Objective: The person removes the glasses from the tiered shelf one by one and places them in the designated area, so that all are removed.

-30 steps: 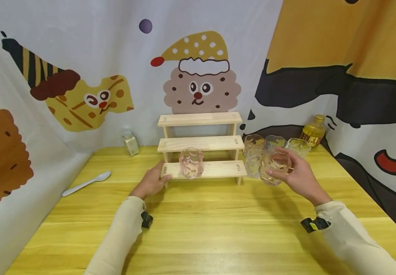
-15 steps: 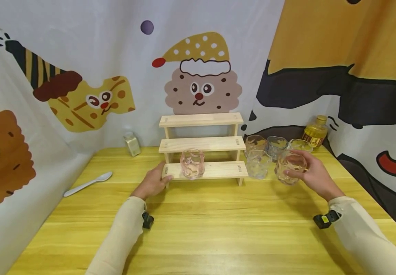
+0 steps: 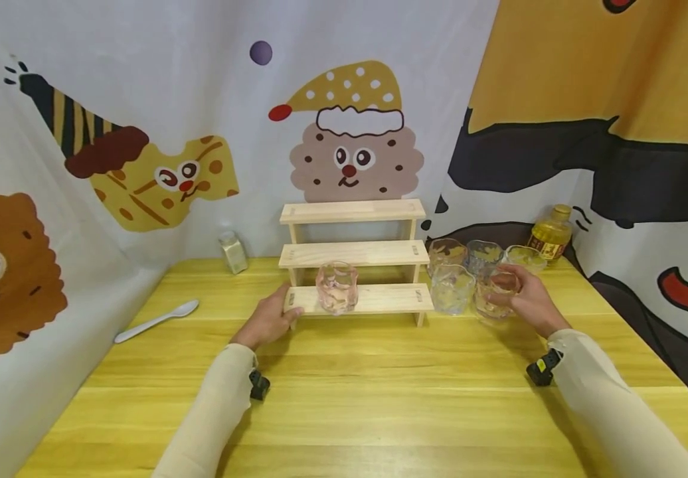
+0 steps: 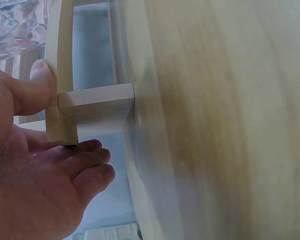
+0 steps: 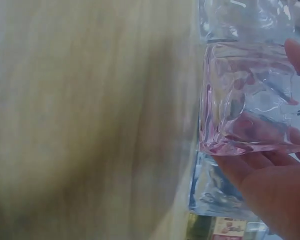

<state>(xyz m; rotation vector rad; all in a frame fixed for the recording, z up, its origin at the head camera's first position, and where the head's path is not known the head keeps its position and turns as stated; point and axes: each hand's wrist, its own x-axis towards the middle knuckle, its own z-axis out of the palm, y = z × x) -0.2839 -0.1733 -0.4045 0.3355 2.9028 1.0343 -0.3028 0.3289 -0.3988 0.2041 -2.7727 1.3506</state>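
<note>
The left hand [image 3: 266, 320] grips the left end of the lowest step of a three-step wooden shelf [image 3: 388, 299]. In the left wrist view its thumb [image 4: 39, 87] lies on the board and the other fingers reach under the end. A pink-tinted glass tumbler [image 3: 337, 290] stands upright on that step, left of its middle. To the right of the shelf, the right hand [image 3: 532, 299] holds a second pink-tinted tumbler [image 5: 250, 100] between thumb and fingers, upright beside a clear tumbler [image 3: 451, 292]. Whether the held tumbler's base touches the table cannot be told.
Behind the held tumbler stand more tumblers [image 3: 447, 255], with a bottle of yellow oil [image 3: 552, 236] at the back right. A small shaker jar [image 3: 234, 253] and a white spoon [image 3: 155, 322] are on the left. A printed curtain [image 3: 200, 60] hangs behind the table [image 3: 344, 398].
The right hand moved the pink-tinted tumbler rightward, away from the clear one, then slightly back left beside it. The left hand keeps its grip on the shelf.
</note>
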